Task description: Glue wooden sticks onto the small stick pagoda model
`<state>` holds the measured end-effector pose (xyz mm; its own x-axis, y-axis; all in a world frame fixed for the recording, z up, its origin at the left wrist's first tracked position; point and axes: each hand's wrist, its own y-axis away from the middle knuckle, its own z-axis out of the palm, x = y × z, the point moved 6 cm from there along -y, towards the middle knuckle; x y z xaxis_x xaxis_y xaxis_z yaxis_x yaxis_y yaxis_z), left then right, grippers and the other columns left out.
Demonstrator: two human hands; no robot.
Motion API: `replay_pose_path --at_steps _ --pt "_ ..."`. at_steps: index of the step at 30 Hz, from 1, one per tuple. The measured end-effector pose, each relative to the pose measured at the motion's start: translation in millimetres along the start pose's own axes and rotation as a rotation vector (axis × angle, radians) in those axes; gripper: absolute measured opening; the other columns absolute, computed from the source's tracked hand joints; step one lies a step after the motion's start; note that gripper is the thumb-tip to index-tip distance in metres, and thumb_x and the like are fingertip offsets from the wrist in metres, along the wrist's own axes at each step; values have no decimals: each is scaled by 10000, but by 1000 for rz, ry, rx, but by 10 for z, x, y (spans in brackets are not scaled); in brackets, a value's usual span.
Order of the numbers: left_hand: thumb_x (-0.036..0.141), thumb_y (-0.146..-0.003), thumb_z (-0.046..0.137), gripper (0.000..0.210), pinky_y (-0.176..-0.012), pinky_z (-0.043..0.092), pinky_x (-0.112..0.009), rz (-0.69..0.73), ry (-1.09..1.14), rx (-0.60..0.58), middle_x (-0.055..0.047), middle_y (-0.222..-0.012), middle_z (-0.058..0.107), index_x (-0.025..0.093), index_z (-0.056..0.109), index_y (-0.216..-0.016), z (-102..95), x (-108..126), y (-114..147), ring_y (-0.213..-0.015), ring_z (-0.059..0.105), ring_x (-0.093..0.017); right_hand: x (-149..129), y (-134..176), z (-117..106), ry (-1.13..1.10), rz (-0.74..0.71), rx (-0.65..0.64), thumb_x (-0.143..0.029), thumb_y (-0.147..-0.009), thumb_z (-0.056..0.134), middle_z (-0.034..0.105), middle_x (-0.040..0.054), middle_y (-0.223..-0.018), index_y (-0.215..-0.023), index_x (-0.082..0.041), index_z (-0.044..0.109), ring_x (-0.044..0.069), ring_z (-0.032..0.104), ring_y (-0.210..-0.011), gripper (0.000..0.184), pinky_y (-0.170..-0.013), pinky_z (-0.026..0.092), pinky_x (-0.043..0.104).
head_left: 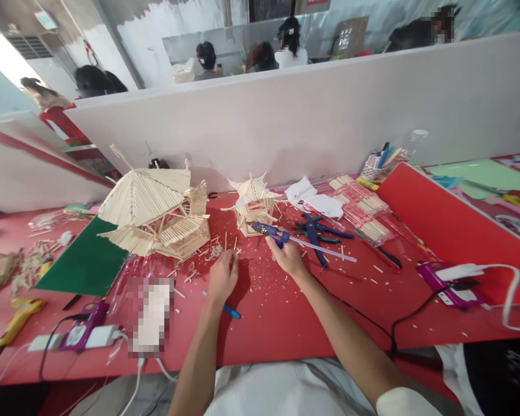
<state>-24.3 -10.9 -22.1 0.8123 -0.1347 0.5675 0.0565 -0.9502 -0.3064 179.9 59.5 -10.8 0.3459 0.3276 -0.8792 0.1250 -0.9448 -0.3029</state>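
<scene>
Pale wood, close work at the small stick pavilion (255, 193)

Standing upright on the surface (264, 341), just beyond both hands and to the right of a larger stick pavilion (149, 199). Gripped in the right hand (289, 257): a blue glue gun (264, 229), nozzle aimed left at the small pavilion's base; touching or merely in front, cannot tell. Jutting from its back, a translucent glue stick (325, 249). Low beside loose wooden scraps (208, 253), the left hand (223, 277), fingers curled; cannot tell a pinched stick from others lying there.

Step in hand, by the look of it: gluing at the lower edge. Calling, most likely, for a steady nozzle, a light squeeze and no knock against the thin eaves.

Farther out, red all over and strewn with crumbs of wood. Crossing behind the left forearm, a blue pen (231, 312). Leftward, a green board (84, 263) partly hidden by the larger pavilion, a yellow glue gun (19, 323) and a purple power strip (86, 323). Rightward, blue-handled pliers (314, 238), crumpled white tissue (314, 197), packets of sticks (364, 211) and a big red board (442, 231). Along the back, a pen basket (370, 171) before a white partition (264, 127). Past that, several people (291, 55) and a patchy wall (145, 34).
</scene>
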Motion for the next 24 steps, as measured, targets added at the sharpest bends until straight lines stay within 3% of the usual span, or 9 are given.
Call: replay_pose_path --at_steps 9,24 --pt "256 -1012 416 163 -734 475 -319 20 17 -20 -63 -896 685 231 552 -927 -15 36 5 -829 669 -220 95 -22 91 21 89 -31 -671 -920 443 588 15 -599 -836 -255 532 274 691 -770 433 -694 519 321" --pt "219 -990 433 152 -682 449 -309 34 -9 -46 -54 -863 692 230 555 -899 0 48 13 -770 666 -208 105 -23 119 78 109 -47 -695 -923 410 651 42 -635 -885 -236 627 270 708 -785 509 -684 517 306"
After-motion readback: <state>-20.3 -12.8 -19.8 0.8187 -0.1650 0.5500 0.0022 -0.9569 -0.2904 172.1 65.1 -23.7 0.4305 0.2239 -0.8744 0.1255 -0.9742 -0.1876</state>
